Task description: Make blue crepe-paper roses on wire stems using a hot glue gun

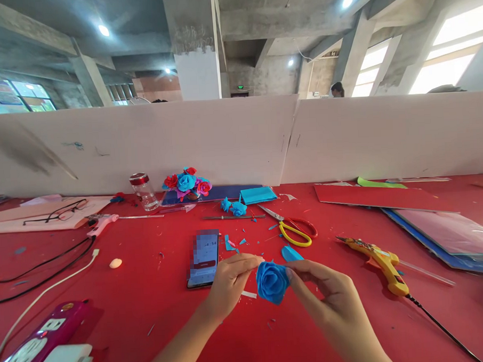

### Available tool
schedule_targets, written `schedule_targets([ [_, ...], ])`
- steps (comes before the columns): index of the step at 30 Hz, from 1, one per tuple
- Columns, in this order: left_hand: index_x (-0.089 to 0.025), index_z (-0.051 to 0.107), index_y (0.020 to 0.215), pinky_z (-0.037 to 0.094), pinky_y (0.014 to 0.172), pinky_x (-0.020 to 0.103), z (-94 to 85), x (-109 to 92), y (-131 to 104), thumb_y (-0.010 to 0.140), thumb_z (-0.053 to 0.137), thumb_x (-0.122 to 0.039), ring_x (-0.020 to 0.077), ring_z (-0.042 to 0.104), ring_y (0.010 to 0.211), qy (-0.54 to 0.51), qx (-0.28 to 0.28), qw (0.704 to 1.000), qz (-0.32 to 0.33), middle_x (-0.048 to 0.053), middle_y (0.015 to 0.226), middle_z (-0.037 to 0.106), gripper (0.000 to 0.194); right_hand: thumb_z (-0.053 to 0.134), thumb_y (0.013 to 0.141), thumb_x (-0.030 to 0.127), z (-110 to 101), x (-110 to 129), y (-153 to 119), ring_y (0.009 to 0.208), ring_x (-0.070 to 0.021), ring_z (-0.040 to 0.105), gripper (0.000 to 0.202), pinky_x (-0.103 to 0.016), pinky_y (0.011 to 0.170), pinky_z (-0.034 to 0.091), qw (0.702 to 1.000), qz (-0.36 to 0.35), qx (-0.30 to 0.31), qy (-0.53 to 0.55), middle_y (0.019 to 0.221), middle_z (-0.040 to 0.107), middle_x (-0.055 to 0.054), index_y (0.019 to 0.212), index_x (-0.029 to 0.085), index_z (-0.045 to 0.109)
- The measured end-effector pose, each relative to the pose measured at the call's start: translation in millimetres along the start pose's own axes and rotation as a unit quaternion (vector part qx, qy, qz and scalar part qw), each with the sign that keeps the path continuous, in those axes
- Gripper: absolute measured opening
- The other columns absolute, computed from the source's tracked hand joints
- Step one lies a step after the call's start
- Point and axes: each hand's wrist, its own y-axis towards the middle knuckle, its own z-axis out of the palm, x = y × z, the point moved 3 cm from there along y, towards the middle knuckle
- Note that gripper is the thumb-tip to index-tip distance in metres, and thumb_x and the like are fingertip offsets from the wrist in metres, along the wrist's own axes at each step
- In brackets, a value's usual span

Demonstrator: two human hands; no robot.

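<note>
A blue paper rose is held up over the red table, its spiral centre facing me. At its left edge, the fingers of my left hand are pinched together on the outer petals. My right hand grips the opposite edge between thumb and fingers. Just behind the rose lies a loose blue petal. A phone with a lit screen rests beside my left hand. Small blue scraps are scattered further back. Scissors with yellow and red handles lie beyond my right hand.
A yellow hot glue gun lies at the right, its cord running forward. Finished flowers, a glass bottle and small blue roses sit at the back. A purple power strip occupies the front left. Coloured sheets are stacked at right.
</note>
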Motion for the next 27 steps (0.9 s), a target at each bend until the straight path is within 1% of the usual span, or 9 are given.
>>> schedule_targets([
  [3, -0.022, 0.071, 0.093, 0.056, 0.073, 0.026, 1.1, -1.4, 0.0, 0.088, 0.049, -0.019, 0.0161, 0.068, 0.082, 0.004, 0.004, 1.0, 0.006, 0.006, 0.092, 0.072, 0.023, 0.055, 0.079, 0.034, -0.8, -1.2, -1.3, 0.064, -0.0183, 0.064, 0.021, -0.024, 0.061, 0.051, 0.999, 0.02, 0.027, 0.02, 0.064, 0.068, -0.003, 0.07, 0.019, 0.067],
  [5, -0.021, 0.071, 0.092, 0.056, 0.073, 0.026, 1.2, -2.2, -0.1, 0.088, 0.05, -0.019, 0.0159, 0.068, 0.082, 0.004, 0.004, 1.0, 0.013, 0.006, 0.091, 0.073, 0.022, 0.055, 0.079, 0.034, -2.8, -2.2, -2.8, 0.063, -0.0163, 0.062, 0.02, -0.022, 0.06, 0.049, 0.999, 0.018, 0.029, 0.029, 0.064, 0.067, -0.001, 0.069, 0.02, 0.066],
  [8, -0.021, 0.071, 0.088, 0.056, 0.074, 0.026, 0.9, -2.6, -0.1, 0.087, 0.052, -0.018, 0.0161, 0.069, 0.082, 0.002, 0.004, 1.0, 0.017, 0.006, 0.09, 0.073, 0.02, 0.056, 0.079, 0.034, -8.1, -4.5, -4.1, 0.059, -0.0145, 0.059, 0.02, -0.021, 0.056, 0.048, 1.0, -0.005, 0.023, 0.02, 0.061, 0.065, 0.0, 0.067, 0.02, 0.065],
  [10, -0.02, 0.072, 0.087, 0.056, 0.074, 0.026, 0.9, -2.6, 0.0, 0.086, 0.053, -0.019, 0.0163, 0.069, 0.083, 0.0, 0.006, 1.0, 0.015, 0.006, 0.09, 0.073, 0.019, 0.055, 0.08, 0.034, -11.6, -6.9, -3.9, 0.06, -0.0147, 0.059, 0.021, -0.022, 0.057, 0.048, 0.999, -0.019, 0.032, 0.005, 0.062, 0.064, -0.001, 0.067, 0.02, 0.064],
  [13, -0.02, 0.072, 0.087, 0.056, 0.075, 0.025, 2.1, -2.2, -0.3, 0.086, 0.052, -0.019, 0.0162, 0.069, 0.083, -0.009, 0.015, 1.0, 0.007, 0.006, 0.09, 0.073, 0.02, 0.055, 0.081, 0.034, -14.3, -9.5, -2.9, 0.065, -0.0162, 0.061, 0.019, -0.024, 0.062, 0.049, 0.998, -0.04, 0.05, -0.023, 0.069, 0.067, -0.002, 0.075, 0.02, 0.065],
  [16, -0.021, 0.071, 0.089, 0.055, 0.078, 0.027, 4.3, -0.8, -1.3, 0.088, 0.05, -0.019, 0.0161, 0.068, 0.085, -0.024, 0.032, 0.999, -0.003, 0.006, 0.092, 0.072, 0.021, 0.057, 0.08, 0.033, -12.3, -7.9, -2.2, 0.067, -0.017, 0.062, 0.017, -0.026, 0.064, 0.05, 0.995, -0.065, 0.05, -0.06, 0.075, 0.069, -0.003, 0.085, 0.02, 0.067],
  [19, -0.021, 0.071, 0.091, 0.055, 0.079, 0.027, 5.1, 0.1, -2.3, 0.088, 0.05, -0.018, 0.0157, 0.068, 0.086, -0.027, 0.041, 0.999, 0.0, 0.006, 0.093, 0.072, 0.022, 0.054, 0.082, 0.032, -6.8, -3.5, -1.6, 0.062, -0.0159, 0.061, 0.017, -0.025, 0.061, 0.049, 0.993, -0.074, 0.052, -0.078, 0.069, 0.068, -0.002, 0.079, 0.021, 0.067],
  [22, -0.021, 0.07, 0.091, 0.055, 0.078, 0.027, 4.3, -0.7, -1.8, 0.089, 0.048, -0.017, 0.0157, 0.068, 0.086, -0.015, 0.041, 0.999, 0.009, 0.006, 0.094, 0.072, 0.023, 0.051, 0.083, 0.032, -3.2, -0.9, 0.2, 0.057, -0.016, 0.06, 0.023, -0.025, 0.057, 0.049, 0.994, -0.057, 0.057, -0.067, 0.062, 0.067, -0.001, 0.071, 0.02, 0.067],
  [27, -0.021, 0.071, 0.088, 0.056, 0.076, 0.025, 1.6, -3.7, 0.1, 0.088, 0.047, -0.016, 0.0154, 0.068, 0.085, 0.021, 0.03, 0.999, 0.02, 0.005, 0.092, 0.073, 0.024, 0.054, 0.082, 0.036, -1.6, -5.7, 5.5, 0.063, -0.0178, 0.065, 0.024, -0.024, 0.059, 0.051, 0.995, 0.009, 0.098, 0.03, 0.065, 0.069, -0.001, 0.072, 0.02, 0.069],
])
